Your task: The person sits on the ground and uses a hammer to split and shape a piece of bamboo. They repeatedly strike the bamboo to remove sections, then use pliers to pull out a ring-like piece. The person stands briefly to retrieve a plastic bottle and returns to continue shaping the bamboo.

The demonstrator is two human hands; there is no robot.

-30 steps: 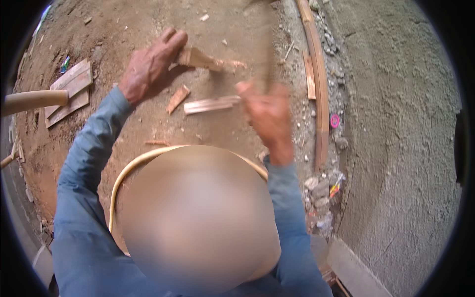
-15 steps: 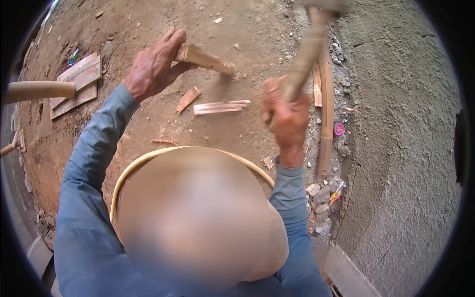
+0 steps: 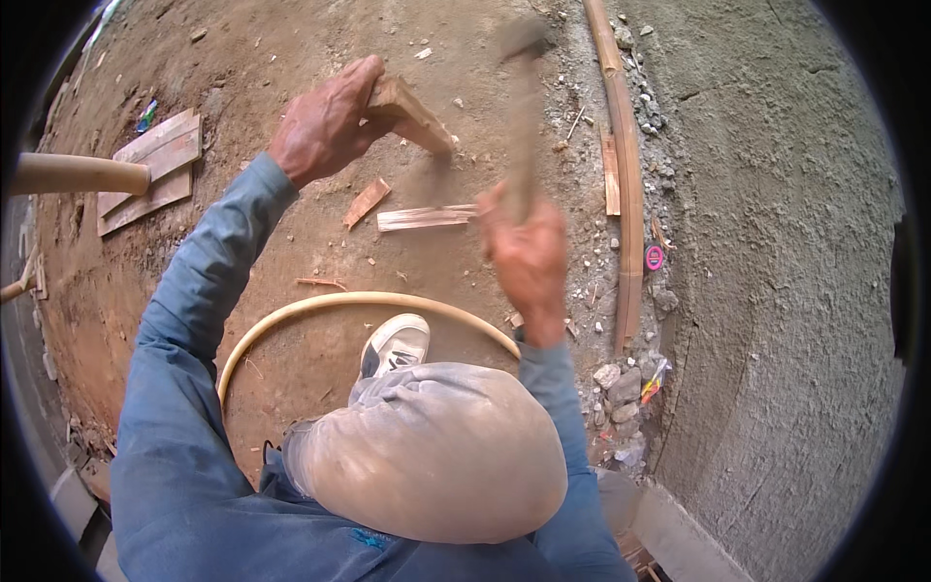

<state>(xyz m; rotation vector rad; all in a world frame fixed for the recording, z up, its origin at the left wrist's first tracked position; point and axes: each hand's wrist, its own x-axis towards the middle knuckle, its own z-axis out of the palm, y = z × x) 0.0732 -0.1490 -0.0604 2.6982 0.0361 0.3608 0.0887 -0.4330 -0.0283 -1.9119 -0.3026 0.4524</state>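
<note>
My left hand [image 3: 335, 121] has its fingers pinching one end of the block [image 3: 417, 118], which slants down to the right over the dirt [image 3: 281, 247]; whether its far end meets the ground I can't tell. My right hand [image 3: 531, 254] has its fingers wrapped round the tool [image 3: 525, 126] by its handle, the blurred head up and right of the block, apart from it. To work well here, I judge, my left grip should be firm and well back, thumb and fingertips clear of the head's path, the free end braced. The slat [image 3: 427, 217] and chip [image 3: 367, 203] lie near; I'd want neither underfoot.
</note>
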